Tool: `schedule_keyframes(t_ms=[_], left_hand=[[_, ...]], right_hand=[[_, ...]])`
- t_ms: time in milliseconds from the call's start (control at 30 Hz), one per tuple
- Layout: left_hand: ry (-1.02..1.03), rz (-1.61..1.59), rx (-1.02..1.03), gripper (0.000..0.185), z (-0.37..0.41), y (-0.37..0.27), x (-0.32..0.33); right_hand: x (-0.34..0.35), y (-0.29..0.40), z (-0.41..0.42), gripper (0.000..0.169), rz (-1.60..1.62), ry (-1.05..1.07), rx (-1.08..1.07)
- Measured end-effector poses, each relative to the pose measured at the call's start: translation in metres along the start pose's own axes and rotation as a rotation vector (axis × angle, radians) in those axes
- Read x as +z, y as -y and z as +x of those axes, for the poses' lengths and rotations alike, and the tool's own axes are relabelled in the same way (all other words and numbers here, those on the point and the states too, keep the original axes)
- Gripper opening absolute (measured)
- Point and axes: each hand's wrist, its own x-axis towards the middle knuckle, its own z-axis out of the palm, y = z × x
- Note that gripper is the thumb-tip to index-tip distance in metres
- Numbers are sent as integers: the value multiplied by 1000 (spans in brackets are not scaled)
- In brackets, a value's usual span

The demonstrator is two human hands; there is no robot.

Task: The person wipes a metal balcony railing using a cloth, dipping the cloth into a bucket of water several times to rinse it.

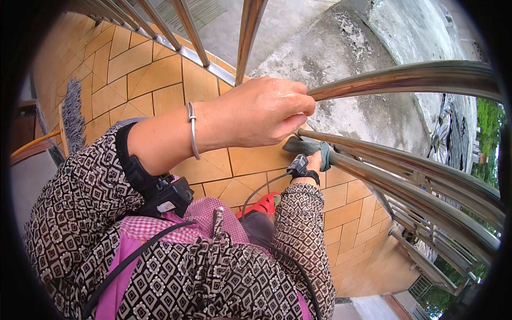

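My left hand (266, 112), a silver bangle (192, 130) at its wrist, reaches across in front of me. Its fingers are curled at the near end of the thick top bar (400, 80) of a stainless-steel railing; the palm side is hidden. Lower down, my right hand (315, 161) holds a damp-looking grey-green cloth (306, 147) against a lower metal rail (360, 170). Part of the cloth wraps round the fingers, and the fingertips are hidden. A small black device (298, 165) is strapped to the right wrist, with a cable running from it.
Upright railing bars (192, 32) stand along the edge of the orange tiled floor (156, 80). A grey string mop (73, 114) is at the left. Beyond the railing is a stained concrete surface (320, 52). A red clog (266, 204) shows below me.
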Motion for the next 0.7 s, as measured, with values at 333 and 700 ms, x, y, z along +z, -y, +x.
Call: schedule_keyframes(t_ms=[333, 700], left_hand=[[7, -36, 18, 14, 1, 1, 3], [7, -46, 33, 12, 1, 2, 0]], right_hand=[[-41, -37, -39, 42, 253, -14, -72], [91, -14, -30, 28, 117, 364, 44]])
